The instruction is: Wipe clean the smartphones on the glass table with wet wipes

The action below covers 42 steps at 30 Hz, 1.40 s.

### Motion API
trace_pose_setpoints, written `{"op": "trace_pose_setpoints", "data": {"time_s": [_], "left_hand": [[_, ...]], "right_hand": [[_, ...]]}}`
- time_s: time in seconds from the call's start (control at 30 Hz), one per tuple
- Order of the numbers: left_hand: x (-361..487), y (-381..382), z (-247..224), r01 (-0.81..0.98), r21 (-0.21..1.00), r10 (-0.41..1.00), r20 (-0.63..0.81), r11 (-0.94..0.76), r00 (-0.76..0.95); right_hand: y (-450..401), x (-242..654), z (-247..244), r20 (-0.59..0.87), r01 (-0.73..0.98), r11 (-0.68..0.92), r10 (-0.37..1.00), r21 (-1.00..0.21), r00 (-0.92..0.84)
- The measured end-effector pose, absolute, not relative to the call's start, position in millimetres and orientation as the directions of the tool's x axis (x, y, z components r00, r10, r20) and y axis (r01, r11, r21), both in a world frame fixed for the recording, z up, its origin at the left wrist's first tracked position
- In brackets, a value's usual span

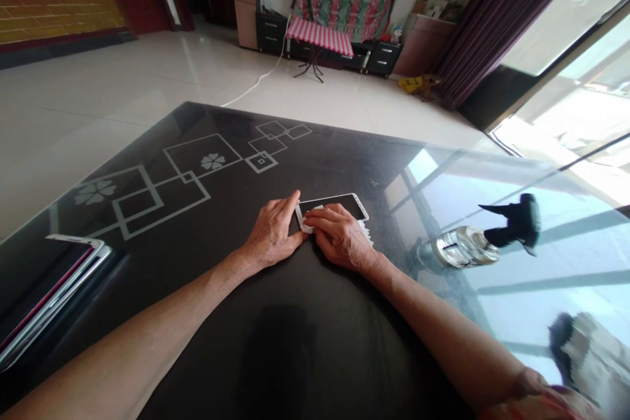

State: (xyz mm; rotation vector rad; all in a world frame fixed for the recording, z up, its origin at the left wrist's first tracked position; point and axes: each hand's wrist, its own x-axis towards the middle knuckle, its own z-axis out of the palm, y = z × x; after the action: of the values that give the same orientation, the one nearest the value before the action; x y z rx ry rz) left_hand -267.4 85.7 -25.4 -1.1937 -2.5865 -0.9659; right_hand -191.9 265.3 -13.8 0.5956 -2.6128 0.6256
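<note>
No lettering, label, brand or number is legible on anything in this view.

Head camera, single view: worn above the near edge of the black glass table, facing forward and down, close over it; room floor beyond.
</note>
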Motion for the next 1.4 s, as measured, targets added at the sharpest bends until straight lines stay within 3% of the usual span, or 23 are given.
{"op": "trace_pose_setpoints", "data": {"time_s": [0.33, 0.57, 0.77, 1.17, 1.4], "left_hand": [[-272, 84, -24, 0.699, 0.504, 0.661, 0.294, 0.507, -0.691], [-270, 84, -24, 0.699, 0.502, 0.650, 0.308, 0.509, -0.695], [-271, 84, -24, 0.706, 0.501, 0.667, 0.296, 0.501, -0.684], [-269, 83, -21, 0.700, 0.494, 0.668, 0.279, 0.516, -0.690], [-269, 83, -21, 0.696, 0.489, 0.665, 0.274, 0.526, -0.695]], "right_hand": [[269, -195, -6, 0.367, -0.444, 0.856, -0.335, -0.266, -0.867], [284, -189, -2, 0.407, -0.358, 0.896, -0.233, -0.264, -0.883], [261, -191, -4, 0.356, -0.439, 0.863, -0.340, -0.249, -0.870], [309, -188, 7, 0.316, -0.365, 0.900, -0.284, -0.238, -0.905], [280, -190, 1, 0.348, -0.498, 0.835, -0.407, -0.232, -0.845]]}}
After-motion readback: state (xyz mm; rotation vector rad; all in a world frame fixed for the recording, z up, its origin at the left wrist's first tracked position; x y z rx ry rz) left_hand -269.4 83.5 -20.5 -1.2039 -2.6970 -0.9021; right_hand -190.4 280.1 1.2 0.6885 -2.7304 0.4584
